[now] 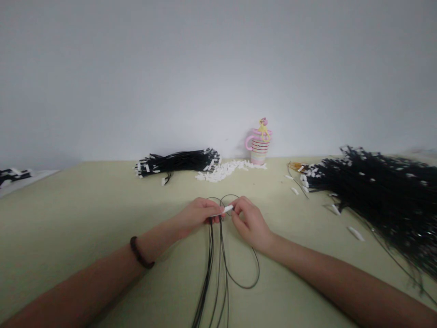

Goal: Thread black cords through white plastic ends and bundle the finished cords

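Observation:
My left hand (196,215) and my right hand (249,222) meet at the middle of the pale green table (85,218). Between their fingertips sits a small white connector (228,208). Thin black wires (218,264) run from the hands toward me, and one loops out to the right under my right wrist. My left fingers pinch the wires just left of the connector; my right fingers hold the connector's right end. A dark bead bracelet (139,253) circles my left wrist.
A bundle of black wires with white ends (177,163) lies at the back, beside a heap of loose white connectors (221,171). A pink striped cup (260,145) stands against the wall. A large black wire pile (378,191) fills the right side.

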Available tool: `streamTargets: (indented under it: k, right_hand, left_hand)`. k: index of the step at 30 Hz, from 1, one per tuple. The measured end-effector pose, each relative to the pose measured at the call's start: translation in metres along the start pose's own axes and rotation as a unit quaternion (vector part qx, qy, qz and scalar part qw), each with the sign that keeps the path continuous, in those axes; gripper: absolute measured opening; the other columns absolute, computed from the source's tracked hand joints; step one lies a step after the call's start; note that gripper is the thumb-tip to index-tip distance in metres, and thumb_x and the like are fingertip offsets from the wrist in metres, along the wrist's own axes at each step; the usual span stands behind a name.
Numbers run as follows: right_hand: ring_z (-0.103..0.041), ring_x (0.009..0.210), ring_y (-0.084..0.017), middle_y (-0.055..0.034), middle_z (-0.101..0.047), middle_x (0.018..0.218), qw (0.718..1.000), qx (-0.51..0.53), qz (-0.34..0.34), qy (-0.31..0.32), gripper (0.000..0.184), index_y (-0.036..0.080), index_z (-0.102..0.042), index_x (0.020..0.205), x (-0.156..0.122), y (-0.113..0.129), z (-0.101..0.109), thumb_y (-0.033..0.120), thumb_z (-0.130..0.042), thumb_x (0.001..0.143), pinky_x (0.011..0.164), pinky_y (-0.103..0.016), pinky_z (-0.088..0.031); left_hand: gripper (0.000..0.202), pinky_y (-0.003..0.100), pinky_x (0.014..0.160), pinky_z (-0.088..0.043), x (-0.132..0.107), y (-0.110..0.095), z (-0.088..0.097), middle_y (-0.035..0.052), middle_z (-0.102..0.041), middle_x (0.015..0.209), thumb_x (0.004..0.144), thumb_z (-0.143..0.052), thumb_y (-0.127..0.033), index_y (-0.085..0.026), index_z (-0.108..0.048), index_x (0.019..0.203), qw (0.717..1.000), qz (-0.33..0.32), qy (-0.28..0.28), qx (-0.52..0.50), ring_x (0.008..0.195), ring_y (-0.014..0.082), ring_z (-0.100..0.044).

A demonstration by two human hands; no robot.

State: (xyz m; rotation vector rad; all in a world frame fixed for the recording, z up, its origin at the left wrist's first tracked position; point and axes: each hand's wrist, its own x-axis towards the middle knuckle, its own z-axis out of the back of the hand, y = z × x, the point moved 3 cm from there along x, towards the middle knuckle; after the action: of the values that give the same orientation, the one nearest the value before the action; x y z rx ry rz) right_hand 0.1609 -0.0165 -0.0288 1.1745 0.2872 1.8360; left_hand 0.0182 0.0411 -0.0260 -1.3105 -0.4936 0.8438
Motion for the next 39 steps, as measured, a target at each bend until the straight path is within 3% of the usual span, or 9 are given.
streamTargets:
  k: [17, 24, 29, 33, 39]
  right_hand:
    - [-0.042, 0.071, -0.015, -0.0037, -0.045, 0.073, 1.0, -0.01, -0.004, 0.016, 0.011, 0.018, -0.036, 0.067, 0.0, 0.0, -0.001, 0.009, -0.038, 0.073, 0.064, -0.027, -0.037]
    - [-0.045, 0.073, -0.015, -0.0039, -0.048, 0.075, 1.0, 0.0, -0.001, 0.009, 0.012, 0.018, -0.037, 0.066, 0.0, -0.002, -0.002, 0.009, -0.039, 0.075, 0.066, -0.027, -0.038]
    - [-0.048, 0.081, -0.015, -0.0046, -0.051, 0.082, 1.0, 0.009, -0.01, -0.014, 0.01, 0.017, -0.043, 0.067, 0.001, -0.006, -0.001, 0.013, -0.044, 0.077, 0.074, -0.029, -0.039]
    - [-0.046, 0.096, -0.017, -0.0079, -0.047, 0.1, 0.997, -0.006, -0.063, -0.048, 0.004, 0.016, -0.056, 0.07, 0.0, -0.014, 0.002, 0.02, -0.055, 0.072, 0.086, -0.032, -0.036]
    - [-0.045, 0.095, -0.018, -0.0072, -0.041, 0.109, 0.995, 0.013, -0.089, -0.053, 0.007, 0.017, -0.062, 0.064, -0.002, -0.015, 0.003, 0.023, -0.062, 0.067, 0.085, -0.032, -0.038]
  left_hand:
    - [0.031, 0.022, 0.051, -0.029, 0.002, 0.0, 0.0, 0.0, -0.053, 0.053, 0.067, -0.057, -0.041, -0.011, -0.064, 0.067, 0.999, 0.001, 0.004, 0.035, 0.052, 0.0098, -0.044]
    - [0.03, 0.022, 0.053, -0.028, -0.001, 0.001, -0.002, -0.0001, -0.052, 0.054, 0.068, -0.058, -0.038, -0.009, -0.064, 0.068, 1.0, 0.0, 0.009, 0.006, 0.053, 0.0087, -0.043]
    - [0.031, 0.022, 0.051, -0.026, 0.003, 0.004, -0.001, -0.0005, -0.05, 0.053, 0.067, -0.059, -0.04, -0.01, -0.062, 0.064, 0.999, -0.011, -0.035, -0.011, 0.051, 0.0079, -0.04]
    - [0.028, 0.021, 0.051, -0.027, 0.008, 0.004, 0.009, -0.0003, -0.05, 0.055, 0.068, -0.059, -0.038, -0.01, -0.064, 0.068, 0.997, 0.008, -0.059, -0.053, 0.053, 0.008, -0.041]
    - [0.02, 0.019, 0.054, -0.033, 0.009, -0.011, 0.029, -0.0004, -0.05, 0.057, 0.066, -0.063, -0.031, -0.012, -0.066, 0.067, 0.985, -0.027, -0.117, -0.122, 0.055, 0.0068, -0.043]
